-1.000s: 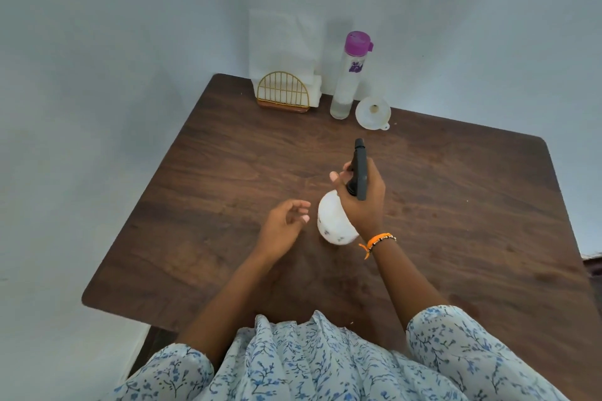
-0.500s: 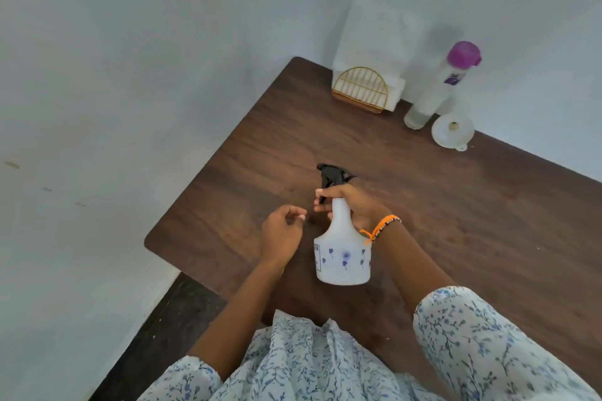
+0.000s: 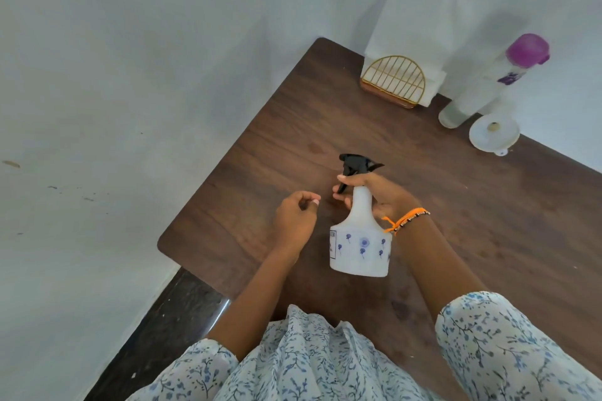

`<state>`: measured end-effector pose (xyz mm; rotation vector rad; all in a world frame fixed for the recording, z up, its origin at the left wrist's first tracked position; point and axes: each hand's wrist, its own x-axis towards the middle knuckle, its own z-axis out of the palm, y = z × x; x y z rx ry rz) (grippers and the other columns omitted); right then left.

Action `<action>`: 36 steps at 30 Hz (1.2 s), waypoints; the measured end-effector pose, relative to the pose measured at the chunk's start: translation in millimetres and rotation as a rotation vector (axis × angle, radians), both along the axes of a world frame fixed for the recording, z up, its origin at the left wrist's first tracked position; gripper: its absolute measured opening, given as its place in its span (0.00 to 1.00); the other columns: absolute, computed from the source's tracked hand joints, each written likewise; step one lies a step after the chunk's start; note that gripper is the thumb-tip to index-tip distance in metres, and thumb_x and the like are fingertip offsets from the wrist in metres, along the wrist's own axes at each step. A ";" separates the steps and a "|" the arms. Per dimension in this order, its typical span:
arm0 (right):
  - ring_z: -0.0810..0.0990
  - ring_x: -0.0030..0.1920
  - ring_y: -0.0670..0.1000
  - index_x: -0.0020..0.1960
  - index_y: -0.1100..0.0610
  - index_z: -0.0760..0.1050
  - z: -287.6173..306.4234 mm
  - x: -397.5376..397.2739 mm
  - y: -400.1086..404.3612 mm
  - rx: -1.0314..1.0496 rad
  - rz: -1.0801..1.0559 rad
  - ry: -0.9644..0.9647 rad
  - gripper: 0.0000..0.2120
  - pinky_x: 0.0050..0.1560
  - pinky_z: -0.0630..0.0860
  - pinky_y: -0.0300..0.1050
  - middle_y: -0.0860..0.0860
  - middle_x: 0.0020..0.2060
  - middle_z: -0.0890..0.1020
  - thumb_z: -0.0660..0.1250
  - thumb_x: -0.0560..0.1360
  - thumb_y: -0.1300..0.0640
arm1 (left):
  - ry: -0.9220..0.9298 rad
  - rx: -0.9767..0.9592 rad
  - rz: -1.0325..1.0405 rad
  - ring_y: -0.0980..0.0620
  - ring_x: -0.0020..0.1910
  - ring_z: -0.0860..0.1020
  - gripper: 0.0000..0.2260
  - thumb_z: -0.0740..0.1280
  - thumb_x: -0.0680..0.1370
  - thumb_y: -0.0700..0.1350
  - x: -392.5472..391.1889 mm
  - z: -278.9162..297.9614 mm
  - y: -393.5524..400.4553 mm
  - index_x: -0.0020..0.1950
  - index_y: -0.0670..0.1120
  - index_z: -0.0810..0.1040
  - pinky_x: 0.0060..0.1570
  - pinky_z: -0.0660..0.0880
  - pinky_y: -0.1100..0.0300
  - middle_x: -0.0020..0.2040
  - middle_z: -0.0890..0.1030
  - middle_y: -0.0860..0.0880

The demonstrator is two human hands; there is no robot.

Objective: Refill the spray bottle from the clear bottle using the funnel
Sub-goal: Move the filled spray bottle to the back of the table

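Fingers (image 3: 345, 178) gripping spray bottle (image 3: 360, 244), funnel (image 3: 493, 137) apart

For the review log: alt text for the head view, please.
The right hand grips the neck of a white spray bottle standing on a wooden table; the left hand hovers beside it, empty. A clear bottle and funnel stand at the far edge.

White spray bottle (image 3: 360, 247) upright mid-table; clear bottle (image 3: 482, 91), funnel (image 3: 493, 137) at back edge.
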<state>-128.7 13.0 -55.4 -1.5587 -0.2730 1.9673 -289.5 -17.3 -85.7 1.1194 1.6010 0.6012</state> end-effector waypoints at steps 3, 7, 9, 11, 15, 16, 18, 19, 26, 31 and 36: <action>0.79 0.49 0.54 0.44 0.60 0.74 -4.8 11.4 -4.7 0.012 -0.117 0.030 0.03 0.28 0.77 0.37 0.56 0.38 0.78 0.64 0.76 0.61 | 0.036 -0.015 -0.053 0.57 0.47 0.78 0.06 0.64 0.77 0.44 7.2 -1.1 1.8 0.46 0.53 0.79 0.49 0.75 0.58 0.45 0.80 0.56; 0.78 0.36 0.50 0.43 0.60 0.72 -8.0 17.6 -2.8 -0.039 -0.125 -0.011 0.05 0.26 0.76 0.37 0.55 0.34 0.75 0.65 0.76 0.60 | 0.068 -0.029 -0.093 0.57 0.46 0.78 0.07 0.64 0.77 0.43 12.0 -3.2 2.0 0.45 0.55 0.78 0.52 0.76 0.55 0.45 0.80 0.55; 0.76 0.26 0.47 0.42 0.61 0.70 -7.2 15.8 0.1 -0.077 -0.100 -0.025 0.07 0.25 0.75 0.36 0.54 0.32 0.72 0.66 0.75 0.59 | 0.076 -0.029 -0.097 0.56 0.47 0.78 0.07 0.64 0.77 0.43 13.4 -2.3 2.6 0.45 0.55 0.78 0.53 0.76 0.54 0.45 0.80 0.55; 0.76 0.26 0.47 0.43 0.61 0.70 -6.9 15.5 0.7 -0.089 -0.111 -0.009 0.07 0.26 0.76 0.37 0.54 0.32 0.72 0.67 0.75 0.59 | 0.074 -0.024 -0.101 0.56 0.47 0.78 0.06 0.64 0.77 0.43 14.6 -1.3 3.1 0.46 0.54 0.78 0.53 0.76 0.54 0.46 0.81 0.54; 0.79 0.42 0.52 0.46 0.61 0.75 -4.3 22.7 -13.5 -0.051 -0.204 0.056 0.04 0.33 0.81 0.41 0.56 0.38 0.77 0.67 0.75 0.60 | 0.068 -0.009 -0.118 0.55 0.48 0.78 0.06 0.63 0.78 0.43 19.1 2.7 0.5 0.47 0.52 0.79 0.52 0.76 0.56 0.47 0.81 0.54; 0.79 0.45 0.54 0.46 0.61 0.76 -2.9 25.4 -19.8 -0.031 -0.245 0.072 0.04 0.34 0.81 0.43 0.57 0.40 0.77 0.67 0.75 0.60 | 0.068 -0.005 -0.126 0.55 0.48 0.78 0.06 0.63 0.77 0.43 21.6 3.6 -0.8 0.47 0.52 0.79 0.51 0.76 0.56 0.46 0.81 0.54; 0.79 0.48 0.55 0.47 0.61 0.75 0.9 30.9 -35.0 0.013 -0.332 0.119 0.03 0.36 0.82 0.45 0.57 0.41 0.78 0.65 0.76 0.61 | 0.074 -0.003 -0.161 0.55 0.47 0.78 0.06 0.64 0.77 0.43 28.5 5.3 -4.9 0.46 0.53 0.79 0.51 0.76 0.55 0.46 0.81 0.54; 0.80 0.49 0.56 0.46 0.61 0.75 3.4 34.2 -44.0 0.033 -0.369 0.145 0.04 0.37 0.82 0.45 0.57 0.41 0.78 0.64 0.76 0.61 | 0.075 -0.001 -0.186 0.55 0.47 0.78 0.06 0.64 0.77 0.43 33.0 5.6 -7.9 0.46 0.53 0.79 0.51 0.76 0.55 0.46 0.81 0.54; 0.80 0.48 0.55 0.42 0.61 0.74 11.9 80.9 -128.5 0.074 -0.671 0.157 0.09 0.39 0.82 0.44 0.56 0.38 0.78 0.64 0.77 0.57 | 0.057 0.041 -0.490 0.60 0.45 0.76 0.06 0.64 0.77 0.43 89.0 8.8 -42.5 0.45 0.53 0.79 0.45 0.73 0.62 0.44 0.80 0.57; 0.79 0.43 0.53 0.40 0.62 0.73 10.0 135.0 -192.0 0.036 -0.933 0.089 0.10 0.37 0.82 0.45 0.56 0.36 0.76 0.65 0.76 0.55 | 0.009 0.044 -0.722 0.56 0.45 0.77 0.06 0.64 0.77 0.41 148.7 14.0 -72.2 0.46 0.47 0.80 0.46 0.72 0.62 0.44 0.80 0.54; 0.78 0.38 0.52 0.39 0.61 0.73 9.9 182.0 -220.0 -0.013 -1.011 0.033 0.10 0.41 0.82 0.46 0.54 0.29 0.77 0.67 0.75 0.56 | 0.022 0.075 -0.809 0.55 0.45 0.77 0.06 0.64 0.77 0.40 195.3 15.8 -91.7 0.46 0.46 0.80 0.44 0.71 0.67 0.46 0.81 0.51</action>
